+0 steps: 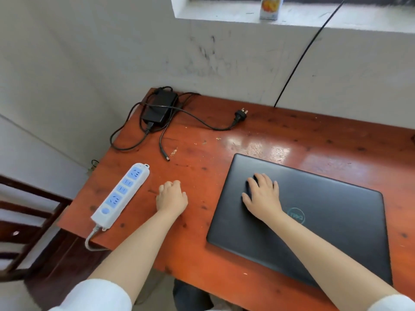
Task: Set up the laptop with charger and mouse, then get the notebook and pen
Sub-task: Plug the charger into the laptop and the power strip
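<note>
A closed black laptop (325,225) lies on the red-brown wooden table (202,153), right of centre. My right hand (262,196) rests on its lid, fingers draped over a dark rounded shape that looks like a black mouse (249,185). My left hand (171,197) sits curled in a fist on the bare tabletop left of the laptop, with nothing seen in it. The black charger brick (160,108) lies at the table's far left corner, its cords loose, the barrel tip (167,157) and wall plug (241,114) both unplugged. No notebook or pen is in view.
A white and blue power strip (121,196) lies near the table's left edge, its cord hanging off the front. A dark wooden chair (29,221) stands to the left. A drink carton (270,7) stands on the window sill. A black cable (298,63) runs down the wall.
</note>
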